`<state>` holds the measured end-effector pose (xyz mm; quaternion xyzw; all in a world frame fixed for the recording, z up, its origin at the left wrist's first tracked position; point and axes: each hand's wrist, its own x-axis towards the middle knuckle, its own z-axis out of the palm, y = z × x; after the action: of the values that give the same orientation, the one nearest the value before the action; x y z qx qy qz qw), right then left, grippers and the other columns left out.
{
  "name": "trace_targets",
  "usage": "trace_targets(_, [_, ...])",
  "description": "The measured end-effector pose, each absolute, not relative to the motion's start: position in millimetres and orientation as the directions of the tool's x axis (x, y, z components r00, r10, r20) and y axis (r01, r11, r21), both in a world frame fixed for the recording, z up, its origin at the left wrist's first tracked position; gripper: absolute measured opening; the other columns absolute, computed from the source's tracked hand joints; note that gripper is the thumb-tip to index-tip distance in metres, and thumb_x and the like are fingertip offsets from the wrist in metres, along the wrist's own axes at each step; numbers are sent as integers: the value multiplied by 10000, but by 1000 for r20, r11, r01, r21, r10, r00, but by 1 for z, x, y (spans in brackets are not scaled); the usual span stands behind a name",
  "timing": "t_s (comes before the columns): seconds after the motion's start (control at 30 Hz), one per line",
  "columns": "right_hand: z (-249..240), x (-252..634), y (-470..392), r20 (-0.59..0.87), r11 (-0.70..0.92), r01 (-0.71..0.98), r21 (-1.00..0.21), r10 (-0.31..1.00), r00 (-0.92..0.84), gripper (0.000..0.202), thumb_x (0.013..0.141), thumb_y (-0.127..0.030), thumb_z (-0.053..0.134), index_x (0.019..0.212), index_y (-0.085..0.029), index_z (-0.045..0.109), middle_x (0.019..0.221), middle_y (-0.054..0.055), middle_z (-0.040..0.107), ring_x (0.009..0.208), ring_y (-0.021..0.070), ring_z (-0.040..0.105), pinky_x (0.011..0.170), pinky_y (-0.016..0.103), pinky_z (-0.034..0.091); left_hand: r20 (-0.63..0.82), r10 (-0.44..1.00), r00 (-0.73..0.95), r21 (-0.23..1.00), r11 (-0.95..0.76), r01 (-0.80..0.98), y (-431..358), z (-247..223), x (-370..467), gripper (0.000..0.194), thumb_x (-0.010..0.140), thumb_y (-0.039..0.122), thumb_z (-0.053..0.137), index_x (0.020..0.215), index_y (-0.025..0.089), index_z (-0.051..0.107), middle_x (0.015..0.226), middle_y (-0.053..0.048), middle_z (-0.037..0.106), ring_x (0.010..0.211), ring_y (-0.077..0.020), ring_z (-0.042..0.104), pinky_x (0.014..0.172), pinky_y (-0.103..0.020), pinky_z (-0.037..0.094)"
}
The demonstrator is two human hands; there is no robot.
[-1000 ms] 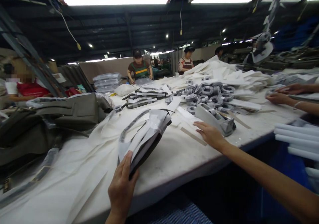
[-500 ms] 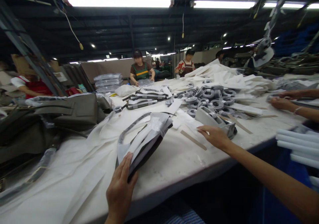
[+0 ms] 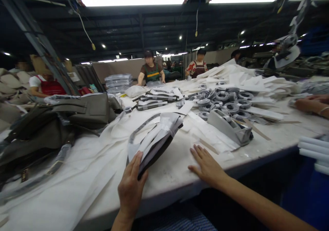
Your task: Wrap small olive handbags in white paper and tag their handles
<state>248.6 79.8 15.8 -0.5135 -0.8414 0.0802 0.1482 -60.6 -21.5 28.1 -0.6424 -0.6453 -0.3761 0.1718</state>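
Observation:
My left hand (image 3: 132,184) grips the near end of a paper-wrapped bag (image 3: 159,140), a slim dark piece with white paper around it and a thin strap looping out at the left. The thumb lies on the right side and the fingers over the paper. To the right, my right hand (image 3: 207,164) is open with fingers spread, low over the white tabletop, holding nothing. A tan strip (image 3: 208,145) lies just beyond its fingertips. Farther right stands a grey bag (image 3: 228,128) on its side. The hidden parts of the wrapped bag I cannot make out.
Coiled grey straps (image 3: 228,100) pile up behind the grey bag, with white paper sheets (image 3: 231,73) beyond. Dark bags (image 3: 84,111) heap at the left. Another person's hands (image 3: 312,104) are at the right edge. People work across the table (image 3: 169,183).
My right hand has moved left and nearer, away from the grey bag, with its fingers now spread. My left hand keeps hold of the wrapped bag. The view has shifted slightly.

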Motion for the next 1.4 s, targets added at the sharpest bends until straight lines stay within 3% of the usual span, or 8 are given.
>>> trace_targets(0.3, [33, 134, 98, 249, 826, 319, -464, 467, -848, 716, 880, -617, 576, 1469, -225, 459, 1558, 133, 378, 1460, 323, 294, 1207, 521, 182, 734, 665, -135, 281, -117, 952, -15, 34, -60, 581, 920, 194, 581, 1467, 241, 392, 1393, -75, 584, 1259, -238, 572, 1036, -364, 491])
trace_targets(0.47, [40, 95, 123, 364, 733, 279, -621, 585, -725, 412, 924, -458, 561, 1227, -209, 687, 1366, 98, 618, 1333, 283, 493, 1164, 437, 316, 767, 631, -114, 265, -151, 952, -5, 54, -69, 530, 926, 186, 577, 1437, 220, 442, 1363, -88, 607, 1256, -237, 576, 1044, -382, 493])
trace_targets(0.6, [49, 123, 99, 352, 608, 338, -718, 736, -578, 525, 1024, -476, 292, 1097, -196, 730, 1088, 111, 749, 1045, 269, 690, 944, 431, 523, 801, 595, -64, 222, -197, 955, -5, 77, -68, 516, 919, 174, 591, 1421, 231, 481, 1356, -73, 618, 1247, -229, 587, 1048, -374, 502])
trace_targets(0.77, [77, 193, 49, 409, 606, 86, -791, 629, -661, 464, 998, -477, 397, 774, -258, 739, 828, 53, 761, 834, 234, 722, 791, 339, 562, 839, 522, 152, 7, -289, 957, -16, 68, -36, 414, 935, 134, 567, 1345, 186, 573, 1347, -89, 629, 1259, -225, 582, 1054, -357, 503])
trace_targets(0.97, [111, 192, 85, 467, 700, 278, -658, 669, -578, 310, 947, -464, 507, 878, -296, 758, 988, 52, 767, 975, 259, 704, 875, 351, 547, 850, 464, 248, -107, -309, 945, -22, 23, 5, 320, 997, 162, 461, 1227, 245, 668, 1263, -19, 687, 1155, -210, 657, 933, -352, 578])
trace_targets(1.1, [105, 135, 158, 163, 621, 574, -534, 742, -650, 363, 938, -419, 486, 1165, -239, 705, 1194, 51, 722, 1073, 230, 679, 941, 315, 514, 877, 433, 211, -105, -257, 961, -19, 17, 11, 290, 999, 187, 471, 1159, 257, 703, 1230, -7, 704, 1094, -207, 690, 861, -333, 604])
trace_targets(1.27, [78, 63, 218, 78, 597, 683, -422, 774, -628, 296, 734, -431, 712, 779, -142, 760, 869, 187, 760, 939, 367, 712, 858, 449, 528, 966, 216, 145, -105, -188, 977, 4, -10, 17, 194, 944, 274, 587, 1053, 321, 741, 1106, 24, 752, 925, -193, 746, 739, -313, 634])
trace_targets(1.4, [55, 36, 236, 123, 603, 674, -427, 777, -617, 251, 549, -392, 815, 549, -192, 663, 677, 140, 722, 779, 365, 718, 702, 449, 542, 982, 75, 172, -168, -57, 984, 34, -57, 22, 91, 862, 356, 679, 853, 367, 768, 870, 7, 781, 685, -233, 754, 551, -367, 637])
